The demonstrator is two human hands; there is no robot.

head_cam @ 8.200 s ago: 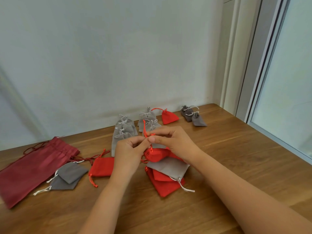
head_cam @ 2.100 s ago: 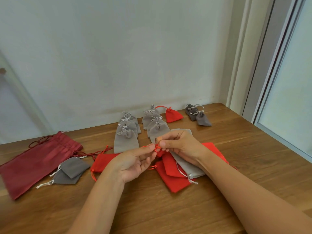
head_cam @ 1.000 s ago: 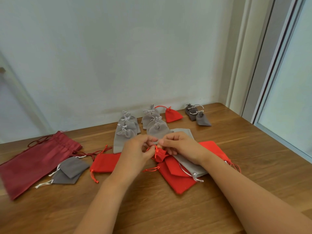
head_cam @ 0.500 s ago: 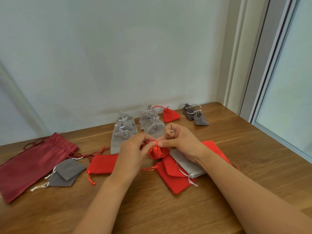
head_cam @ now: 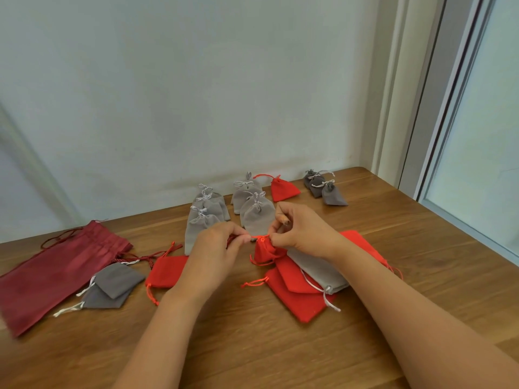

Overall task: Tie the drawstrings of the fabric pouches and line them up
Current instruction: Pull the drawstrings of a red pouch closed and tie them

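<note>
1. A wooden table is shown against a pale wall, with a window at the right.
2. The small red pouch, its neck gathered, is held at the centre, low over the table.
3. Its drawstring is pinched at one end by the curled fingers of the left hand and at the other by those of the right hand.
4. Done: behind the small red pouch, tied grey pouches are lined up, with a tied red pouch and tied dark grey pouches further right.
5. Left: a pile of flat red and grey pouches lies just in front. To its left lie a flat red pouch, flat dark grey pouches and a maroon pouch. Roughly half is judged complete.
6. Against half a second earlier, the hands have been drawn apart and the cord pulled taut. The knot is judged to be tightening.
</note>
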